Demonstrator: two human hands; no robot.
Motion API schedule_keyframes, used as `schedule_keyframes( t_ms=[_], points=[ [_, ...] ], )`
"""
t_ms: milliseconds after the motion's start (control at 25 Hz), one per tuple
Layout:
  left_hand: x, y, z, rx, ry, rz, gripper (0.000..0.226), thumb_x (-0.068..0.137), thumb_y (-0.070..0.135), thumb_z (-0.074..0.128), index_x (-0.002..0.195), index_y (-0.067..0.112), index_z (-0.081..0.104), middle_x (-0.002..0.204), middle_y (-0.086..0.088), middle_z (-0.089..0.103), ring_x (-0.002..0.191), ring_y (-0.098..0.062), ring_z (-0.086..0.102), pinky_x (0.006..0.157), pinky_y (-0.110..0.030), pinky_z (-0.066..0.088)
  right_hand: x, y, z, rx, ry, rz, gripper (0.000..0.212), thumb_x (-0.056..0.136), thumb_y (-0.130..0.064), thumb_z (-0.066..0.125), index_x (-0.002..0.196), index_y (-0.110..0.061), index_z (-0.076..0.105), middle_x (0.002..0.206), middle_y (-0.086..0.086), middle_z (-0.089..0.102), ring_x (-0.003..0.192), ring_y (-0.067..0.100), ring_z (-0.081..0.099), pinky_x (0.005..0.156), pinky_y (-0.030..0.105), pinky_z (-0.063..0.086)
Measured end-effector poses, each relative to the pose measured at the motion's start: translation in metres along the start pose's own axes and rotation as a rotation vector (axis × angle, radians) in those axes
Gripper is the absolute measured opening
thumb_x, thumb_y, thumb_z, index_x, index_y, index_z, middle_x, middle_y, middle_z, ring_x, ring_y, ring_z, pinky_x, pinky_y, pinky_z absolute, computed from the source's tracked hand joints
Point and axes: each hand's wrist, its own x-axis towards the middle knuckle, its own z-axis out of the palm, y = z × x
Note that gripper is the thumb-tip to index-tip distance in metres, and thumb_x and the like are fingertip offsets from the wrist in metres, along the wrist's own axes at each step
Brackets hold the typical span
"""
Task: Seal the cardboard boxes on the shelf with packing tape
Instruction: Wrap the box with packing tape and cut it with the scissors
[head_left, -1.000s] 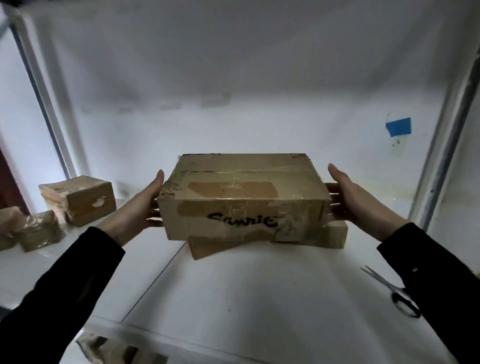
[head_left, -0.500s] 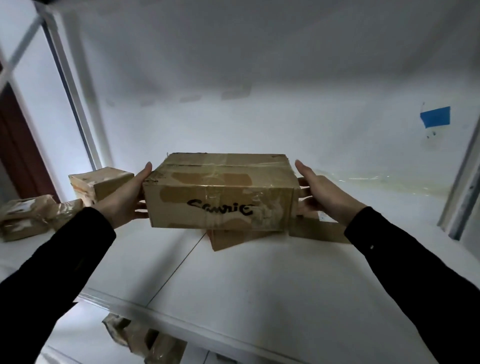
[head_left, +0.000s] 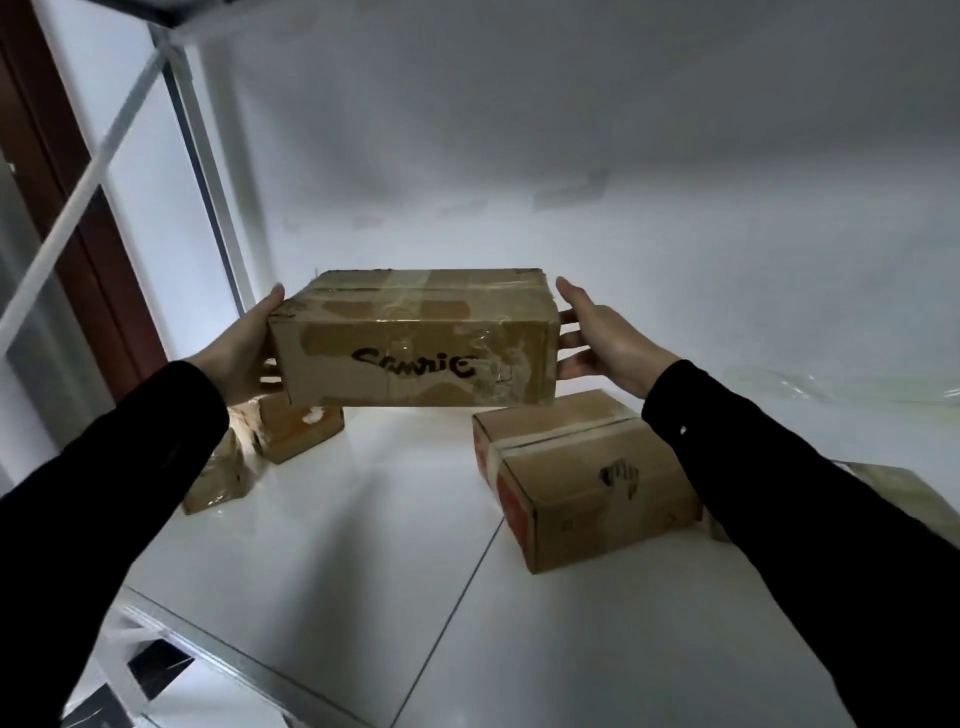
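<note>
I carry a taped cardboard box (head_left: 415, 338) with black handwriting on its front, lifted above the white shelf (head_left: 337, 545). My left hand (head_left: 244, 348) presses flat against its left end, thumb up at the top edge. My right hand (head_left: 602, 338) presses its right end with straight, spread fingers. A second cardboard box (head_left: 587, 478) with a red side lies on the shelf below and to the right, a tape strip running across its top. No tape roll is in view.
Two small taped boxes (head_left: 301, 426) (head_left: 218, 473) sit on the shelf at the left, partly behind my left sleeve. A white shelf post (head_left: 208, 171) stands at the back left. Clear plastic film (head_left: 831, 384) lies at the far right.
I have lifted the handwritten box off the box beneath it and carried it left and up. The lower box now lies uncovered. The scissors are no longer in view.
</note>
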Motion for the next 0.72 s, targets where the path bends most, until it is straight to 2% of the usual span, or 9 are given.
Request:
schedule_keyframes(
  t_ms=[160, 280, 320, 400, 480, 600, 640, 720],
  points=[
    [0.057, -0.05, -0.027, -0.076, 0.078, -0.099, 0.046, 0.088, 0.066, 0.036, 0.084, 0.027, 0.058, 0.085, 0.001, 0.057, 0.073, -0.016, 0.05, 0.063, -0.028, 0.036, 0.051, 0.023, 0.056, -0.033, -0.029, 0.067, 0.065, 0.093, -0.058, 0.032, 0.119, -0.003, 0.055, 0.11, 0.016, 0.062, 0.077, 0.029, 0.064, 0.076, 0.037, 0.056],
    [0.073, -0.086, -0.041, -0.143, 0.153, -0.19, 0.042, 0.087, 0.063, 0.042, 0.082, 0.024, 0.056, 0.078, 0.0, 0.053, 0.066, -0.016, 0.048, 0.056, -0.024, 0.039, 0.067, 0.053, 0.094, 0.05, -0.052, 0.106, 0.069, 0.094, -0.054, 0.037, 0.119, 0.008, 0.055, 0.1, 0.025, 0.057, 0.079, 0.021, 0.058, 0.067, 0.032, 0.057],
    [0.081, -0.101, -0.048, -0.166, 0.171, -0.235, 0.043, 0.086, 0.063, 0.044, 0.083, 0.022, 0.056, 0.077, -0.002, 0.052, 0.065, -0.017, 0.048, 0.054, -0.023, 0.041, 0.074, 0.067, 0.11, 0.074, -0.073, 0.134, 0.068, 0.094, -0.053, 0.038, 0.115, 0.008, 0.057, 0.097, 0.022, 0.058, 0.078, 0.021, 0.058, 0.066, 0.032, 0.057],
    [0.091, -0.125, -0.058, -0.185, 0.188, -0.306, 0.045, 0.082, 0.065, 0.049, 0.087, 0.021, 0.056, 0.077, -0.003, 0.053, 0.066, -0.019, 0.049, 0.057, -0.027, 0.042, 0.081, 0.092, 0.134, 0.071, -0.143, 0.172, 0.058, 0.093, -0.052, 0.039, 0.104, 0.0, 0.063, 0.094, 0.011, 0.063, 0.082, 0.021, 0.061, 0.076, 0.041, 0.056],
    [0.098, -0.136, -0.061, -0.208, 0.185, -0.334, 0.044, 0.081, 0.066, 0.05, 0.084, 0.022, 0.055, 0.074, -0.002, 0.05, 0.06, -0.018, 0.047, 0.053, -0.025, 0.039, 0.087, 0.102, 0.145, 0.056, -0.157, 0.178, 0.052, 0.091, -0.054, 0.042, 0.096, -0.006, 0.061, 0.091, 0.008, 0.061, 0.084, 0.021, 0.061, 0.081, 0.046, 0.054],
    [0.104, -0.128, -0.054, -0.278, 0.171, -0.298, 0.042, 0.083, 0.063, 0.049, 0.07, 0.023, 0.049, 0.066, 0.005, 0.041, 0.044, -0.013, 0.041, 0.036, -0.012, 0.036, 0.101, 0.102, 0.146, 0.132, -0.103, 0.181, 0.083, 0.068, -0.071, 0.046, 0.108, 0.001, 0.059, 0.096, 0.01, 0.062, 0.089, 0.025, 0.064, 0.085, 0.049, 0.053],
    [0.107, -0.124, -0.052, -0.284, 0.17, -0.279, 0.042, 0.083, 0.062, 0.05, 0.072, 0.022, 0.052, 0.068, 0.007, 0.041, 0.045, -0.013, 0.042, 0.036, -0.012, 0.037, 0.105, 0.105, 0.146, 0.139, -0.091, 0.186, 0.086, 0.066, -0.073, 0.046, 0.112, -0.001, 0.058, 0.1, 0.01, 0.064, 0.094, 0.027, 0.066, 0.087, 0.049, 0.054],
    [0.112, -0.129, -0.053, -0.255, 0.188, -0.272, 0.048, 0.081, 0.061, 0.054, 0.099, 0.018, 0.061, 0.077, 0.001, 0.051, 0.062, -0.017, 0.05, 0.049, -0.023, 0.045, 0.102, 0.107, 0.148, 0.118, -0.102, 0.224, 0.08, 0.075, -0.07, 0.045, 0.115, -0.002, 0.057, 0.102, 0.009, 0.064, 0.097, 0.029, 0.065, 0.088, 0.046, 0.054]
  ],
)
